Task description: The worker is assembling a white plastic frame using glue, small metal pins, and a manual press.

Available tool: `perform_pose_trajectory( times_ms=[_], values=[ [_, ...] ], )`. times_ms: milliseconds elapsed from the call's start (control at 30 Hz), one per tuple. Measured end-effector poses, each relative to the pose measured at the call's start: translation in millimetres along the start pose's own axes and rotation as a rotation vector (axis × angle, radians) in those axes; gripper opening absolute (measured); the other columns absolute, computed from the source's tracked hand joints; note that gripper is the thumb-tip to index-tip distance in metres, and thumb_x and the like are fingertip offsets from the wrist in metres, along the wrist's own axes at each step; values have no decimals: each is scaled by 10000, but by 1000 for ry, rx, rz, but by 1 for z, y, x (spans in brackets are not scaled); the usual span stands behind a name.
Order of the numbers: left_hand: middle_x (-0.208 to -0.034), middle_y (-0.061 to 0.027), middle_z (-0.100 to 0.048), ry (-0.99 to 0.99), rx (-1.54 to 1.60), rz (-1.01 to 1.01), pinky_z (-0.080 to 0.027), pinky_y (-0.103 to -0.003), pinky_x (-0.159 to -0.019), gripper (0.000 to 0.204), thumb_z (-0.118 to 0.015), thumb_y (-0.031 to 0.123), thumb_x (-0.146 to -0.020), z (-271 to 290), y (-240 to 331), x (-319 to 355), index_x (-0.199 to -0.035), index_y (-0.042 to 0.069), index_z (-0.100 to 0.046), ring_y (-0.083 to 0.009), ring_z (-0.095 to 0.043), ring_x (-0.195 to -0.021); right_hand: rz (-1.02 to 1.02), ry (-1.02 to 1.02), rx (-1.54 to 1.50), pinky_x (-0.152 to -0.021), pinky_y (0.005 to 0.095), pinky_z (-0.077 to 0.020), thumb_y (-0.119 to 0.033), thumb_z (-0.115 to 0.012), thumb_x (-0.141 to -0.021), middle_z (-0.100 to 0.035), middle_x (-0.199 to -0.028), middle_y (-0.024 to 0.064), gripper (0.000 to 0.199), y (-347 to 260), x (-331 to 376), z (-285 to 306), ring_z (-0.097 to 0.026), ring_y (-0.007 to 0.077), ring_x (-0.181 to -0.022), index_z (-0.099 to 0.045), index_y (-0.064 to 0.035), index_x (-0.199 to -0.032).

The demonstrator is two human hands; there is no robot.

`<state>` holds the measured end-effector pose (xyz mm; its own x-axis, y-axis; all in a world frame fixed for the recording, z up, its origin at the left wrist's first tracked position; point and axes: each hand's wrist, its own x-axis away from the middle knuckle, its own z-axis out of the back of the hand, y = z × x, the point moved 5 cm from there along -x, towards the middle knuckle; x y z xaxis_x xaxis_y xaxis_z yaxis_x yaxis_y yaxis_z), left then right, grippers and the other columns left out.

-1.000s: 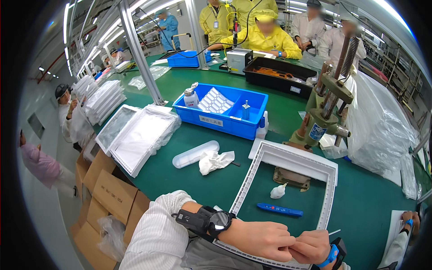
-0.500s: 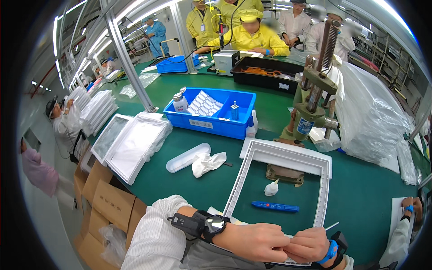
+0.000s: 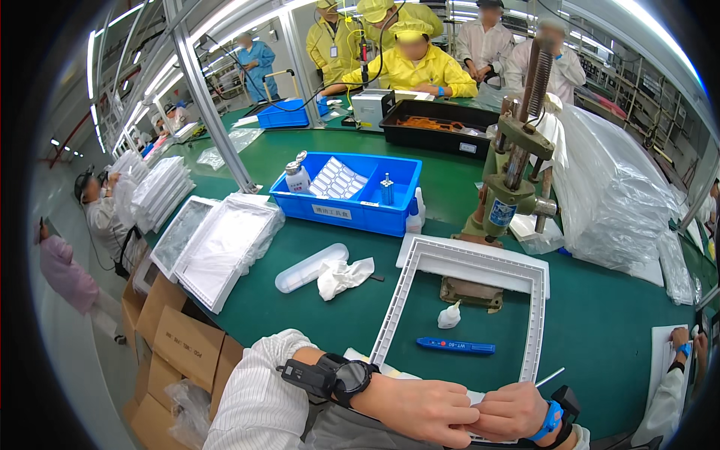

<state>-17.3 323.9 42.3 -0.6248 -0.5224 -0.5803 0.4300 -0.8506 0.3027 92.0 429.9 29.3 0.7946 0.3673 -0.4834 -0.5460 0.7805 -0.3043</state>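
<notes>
Both hands' grip (image 3: 472, 411) on white rectangular frame (image 3: 466, 262), open centre

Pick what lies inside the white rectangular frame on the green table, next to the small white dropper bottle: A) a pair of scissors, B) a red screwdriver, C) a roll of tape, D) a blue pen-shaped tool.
D: a blue pen-shaped tool lies flat on the green table inside the white frame, just below the small white dropper bottle.

Green tabletop (image 3: 622, 330) spans the factory hall. Fluorescent ceiling strips (image 3: 225, 37) run overhead. Metal post (image 3: 214, 112) rises from the tabletop's left edge; cardboard boxes (image 3: 180, 349) stand below it.
</notes>
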Motion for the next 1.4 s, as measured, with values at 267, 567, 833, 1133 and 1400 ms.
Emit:
perform_pose_trajectory(
  times_ms=[267, 567, 833, 1133, 1400],
  values=[
    [-768, -84, -445, 199, 197, 168, -415, -351, -553, 157, -671, 25, -821, -3, -12, 6, -820, 39, -515, -256, -489, -633, 82, 38, -81, -522, 332, -473, -129, -759, -800, -644, -810, 52, 123, -16, 0, -6, -618, 222, -646, -710, -81, -903],
    [-878, -79, -715, 438, 349, 851, -576, -272, -667, 114, -694, -29, -863, 91, -65, 62, -972, -10, -666, -159, -721, -783, -55, 205, 52, -448, 272, -452, -118, -834, -717, -657, -732, 7, 228, 24, 10, 3, -597, 148, -541, -729, -78, -915],
    [-930, -102, -731, 629, 516, 1177, -547, -238, -671, 102, -667, 32, -936, 89, -114, 141, -1027, -13, -654, -159, -724, -817, -141, 265, 47, -452, 271, -463, -102, -828, -718, -659, -711, 36, 203, 39, 8, 9, -598, 173, -527, -725, -57, -887],
    [-953, -24, -702, 166, 144, 895, -519, -263, -700, 99, -760, 28, -829, 92, -95, 142, -924, 53, -743, -153, -670, -867, -160, 254, 42, -464, 269, -475, -120, -837, -711, -664, -716, 29, 197, 36, 15, 6, -611, 165, -547, -731, -68, -869],
    [-933, -54, -708, 89, 170, 917, -549, -283, -740, 115, -756, 1, -814, 91, -93, 137, -920, 40, -735, -191, -694, -843, -162, 237, 33, -468, 265, -477, -135, -842, -713, -663, -716, 23, 200, 38, 15, 6, -615, 159, -555, -728, -74, -866]
  ],
)
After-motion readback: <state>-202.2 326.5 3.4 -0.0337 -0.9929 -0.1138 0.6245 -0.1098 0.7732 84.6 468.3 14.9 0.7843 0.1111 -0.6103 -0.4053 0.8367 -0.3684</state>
